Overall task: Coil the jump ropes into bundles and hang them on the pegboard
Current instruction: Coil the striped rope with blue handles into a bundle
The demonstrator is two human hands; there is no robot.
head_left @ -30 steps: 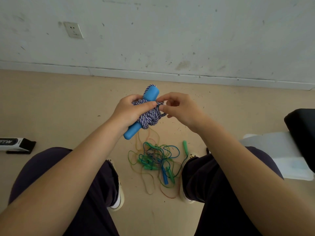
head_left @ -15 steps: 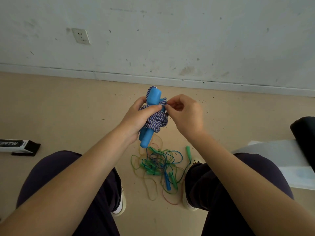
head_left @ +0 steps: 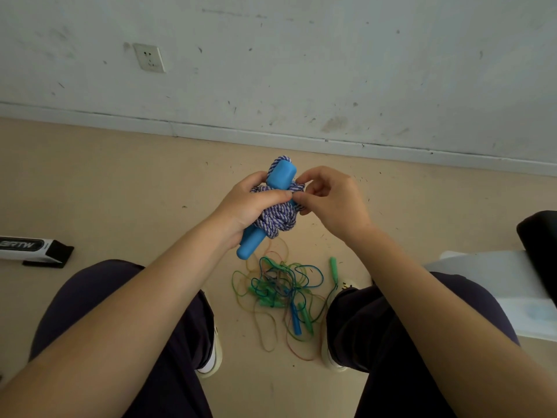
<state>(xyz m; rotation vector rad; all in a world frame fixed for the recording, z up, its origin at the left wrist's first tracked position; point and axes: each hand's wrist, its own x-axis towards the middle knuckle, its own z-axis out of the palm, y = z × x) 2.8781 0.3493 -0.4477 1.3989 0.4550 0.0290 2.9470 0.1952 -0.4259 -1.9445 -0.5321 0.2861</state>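
The jump rope bundle (head_left: 275, 217) showed a twisted purple-and-white stripe, wound around bright blue handles (head_left: 280, 176). On the beige floor (head_left: 120, 182) lay a tangle of thin jump ropes (head_left: 283, 294) in green, blue, yellowish and reddish cords, with green and blue handles. The trousers (head_left: 90, 297) were dark navy, the shoes (head_left: 211, 354) off-white. Toward the floor's left edge sat a black-and-white box (head_left: 33, 250) with white lettering. The wall (head_left: 301, 70) was scuffed greyish-white, with a white socket (head_left: 149, 58).
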